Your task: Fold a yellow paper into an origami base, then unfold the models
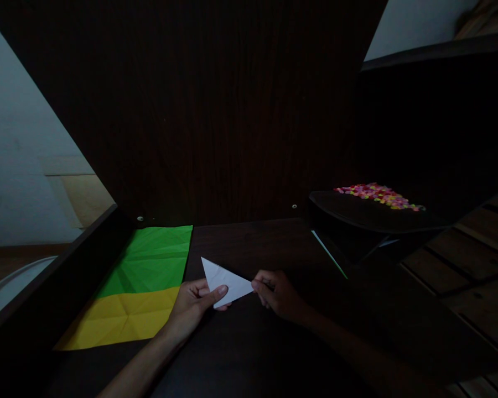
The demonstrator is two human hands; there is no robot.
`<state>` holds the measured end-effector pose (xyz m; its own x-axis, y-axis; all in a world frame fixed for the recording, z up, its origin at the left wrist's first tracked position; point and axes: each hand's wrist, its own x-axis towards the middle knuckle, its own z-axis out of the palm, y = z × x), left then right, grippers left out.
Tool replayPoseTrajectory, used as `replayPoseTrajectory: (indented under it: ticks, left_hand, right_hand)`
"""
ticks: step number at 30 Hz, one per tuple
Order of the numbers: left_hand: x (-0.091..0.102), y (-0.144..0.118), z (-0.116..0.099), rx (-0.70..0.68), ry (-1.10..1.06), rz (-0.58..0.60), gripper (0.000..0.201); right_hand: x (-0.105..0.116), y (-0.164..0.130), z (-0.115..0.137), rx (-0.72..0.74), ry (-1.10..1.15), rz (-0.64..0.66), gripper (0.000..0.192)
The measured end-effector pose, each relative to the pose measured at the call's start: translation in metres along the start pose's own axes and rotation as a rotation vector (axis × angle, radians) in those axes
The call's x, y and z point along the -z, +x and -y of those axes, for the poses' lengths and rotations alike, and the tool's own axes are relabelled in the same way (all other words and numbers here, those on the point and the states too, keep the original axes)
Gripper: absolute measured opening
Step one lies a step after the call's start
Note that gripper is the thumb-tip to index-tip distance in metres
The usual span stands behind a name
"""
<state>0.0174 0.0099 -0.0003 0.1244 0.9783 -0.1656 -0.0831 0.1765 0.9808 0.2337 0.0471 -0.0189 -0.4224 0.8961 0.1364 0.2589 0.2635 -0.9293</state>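
A white piece of paper point(228, 281), folded into a triangle, is held between both hands above the dark wooden surface. My left hand point(195, 301) grips its left side, thumb on top and fingers behind. At the right-hand corner, my right hand point(273, 292) pinches the tip between thumb and fingers. One point of the triangle sticks up at the upper left. Parts of the lower left edge are hidden by my left thumb.
Left of my hands lie creased green paper point(153, 257) and yellow paper point(128, 318). A thin white-green strip point(328, 253) lies to the right. Small colourful pieces point(377, 194) are heaped on a dark raised surface point(357, 213). A dark upright panel point(232, 110) stands behind.
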Motion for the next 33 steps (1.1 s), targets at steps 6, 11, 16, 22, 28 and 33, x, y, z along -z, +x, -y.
replayPoseTrajectory:
  ticks: [6, 11, 16, 22, 28, 33]
  left_hand:
    - [0.0004, 0.0016, -0.0015, 0.001, 0.0, -0.042, 0.033]
    - [0.0021, 0.0032, 0.0045, 0.015, -0.055, -0.037, 0.037]
    - [0.0028, 0.0017, 0.0043, 0.012, -0.028, -0.043, 0.039]
    - [0.0025, 0.0001, -0.0009, -0.011, 0.041, -0.085, 0.039]
    - [0.0012, 0.0029, -0.0004, 0.007, 0.006, -0.106, 0.036]
    - [0.0004, 0.0051, 0.0019, -0.04, -0.07, -0.193, 0.062]
  right_hand:
    - [-0.0004, 0.0008, -0.0007, -0.032, 0.006, -0.001, 0.03]
    - [-0.0003, 0.0009, -0.0022, -0.036, 0.012, -0.002, 0.031]
    - [0.0001, -0.0004, 0.0004, -0.029, 0.008, -0.006, 0.031]
    - [-0.0014, -0.0013, 0.0024, -0.037, 0.032, 0.007, 0.032]
    - [-0.0008, -0.0013, 0.0001, -0.034, 0.041, 0.005, 0.034]
    - [0.0, -0.0004, -0.0029, -0.06, 0.101, 0.016, 0.036]
